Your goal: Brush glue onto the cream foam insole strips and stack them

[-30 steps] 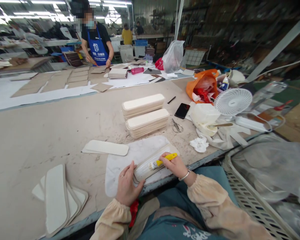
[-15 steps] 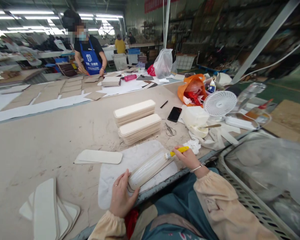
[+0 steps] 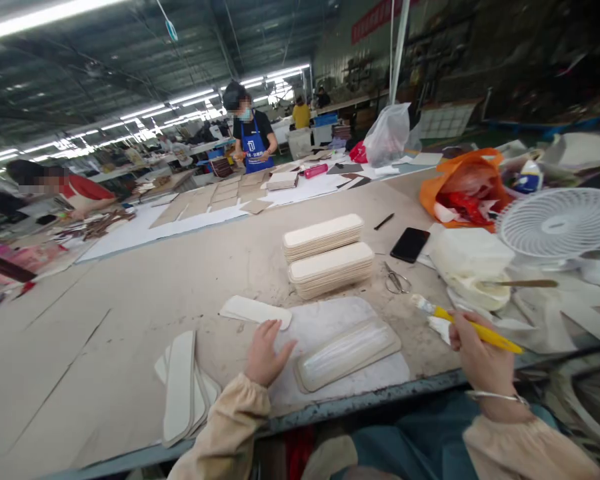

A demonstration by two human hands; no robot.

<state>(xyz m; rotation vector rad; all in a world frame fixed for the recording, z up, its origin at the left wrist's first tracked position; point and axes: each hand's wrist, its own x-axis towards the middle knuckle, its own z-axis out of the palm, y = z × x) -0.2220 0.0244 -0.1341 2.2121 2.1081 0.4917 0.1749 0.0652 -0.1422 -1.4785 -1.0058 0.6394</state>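
On the bench (image 3: 130, 300), a fan of pale strips (image 3: 180, 393) lies with its near ends at the front edge; a brushing sleeve could push them off. The left hand (image 3: 266, 353) holds its thumb spread from the fingers, fingertips at the right end of two overlapped strips (image 3: 250, 309); contact cannot be confirmed. The coated panel (image 3: 350, 353) rests slanted on a white sheet (image 3: 330, 310) near the front edge; its glossy coating looks wet and could smear if a cuff drags across it. The right hand (image 3: 485, 353) pinches the yellow brush (image 3: 445, 315) between thumb and fingers, toward the bench's right end; loaded bristles could drip on the surface below. Beyond it, the orange bag (image 3: 433, 190) contains red and white wrappings; the white tub (image 3: 473, 253), nearer the front edge, contains pale paste, a stick (image 3: 530, 283) projecting rightward.
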